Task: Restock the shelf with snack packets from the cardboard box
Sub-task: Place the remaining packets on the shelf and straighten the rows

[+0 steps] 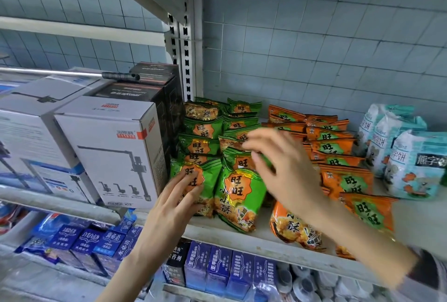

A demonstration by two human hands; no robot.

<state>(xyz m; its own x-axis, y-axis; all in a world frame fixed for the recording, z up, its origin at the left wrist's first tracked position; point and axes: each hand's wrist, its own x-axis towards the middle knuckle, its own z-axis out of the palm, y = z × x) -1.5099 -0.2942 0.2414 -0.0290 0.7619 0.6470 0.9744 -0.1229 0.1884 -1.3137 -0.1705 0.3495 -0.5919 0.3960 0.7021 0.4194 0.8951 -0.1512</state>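
- The left hand (177, 199) is lying with straight fingers flat on the face of the front green packet (196, 180). Its grip is apart, pressing rather than clasping.
- The right hand (283, 166) is hovering over the next green row (238, 156), just right of the left grip. It is blurred, so I cannot tell whether its grip is apart or pinching a packet top.
- The green packets are standing in two leaning rows on the shelf (261, 231), running away behind both grips. Orange packets (346, 180) are lining up just right of the right grip.
- A white carton (116, 147) is sitting tight against the left of the left grip, and pale bags (411, 168) are standing well off to the right.
- The cardboard box is not showing.
- These packets are looking light, puffed and crinkly, with glossy film that will likely be slipping under flat fingers. The contents are probably crushing easily.
- I would be taking hold at the crimped top seam or lightly by the side edges, not squeezing the belly. The leaning rows seem ready to topple forward.
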